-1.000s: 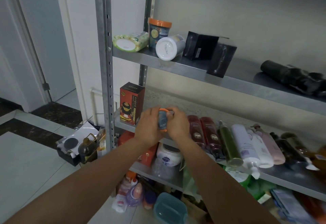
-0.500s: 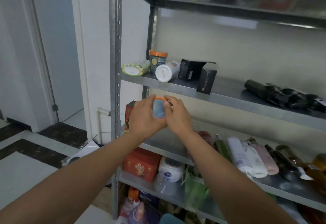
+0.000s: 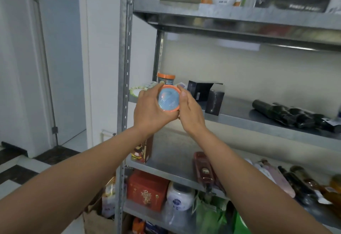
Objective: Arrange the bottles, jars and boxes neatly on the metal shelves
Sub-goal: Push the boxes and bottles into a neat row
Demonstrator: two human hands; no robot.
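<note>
A small round jar with a blue face and an orange rim is held up in front of the middle metal shelf. My left hand grips it from the left and below. My right hand holds its right side with thumb and fingers. Behind the jar on that shelf stands an orange-lidded tub, with a lying green-white jar to its left. A black box and a smaller black box stand to the right.
Dark bottles lie at the right of the middle shelf. The shelf below holds a dark red box and several lying bottles. An upright steel post stands left of my hands. The top shelf carries boxes and a white bottle.
Both hands have lifted the jar from the lower shelf's height up to the middle shelf. The jar has turned so its round face points at me. My view has tilted upward.
</note>
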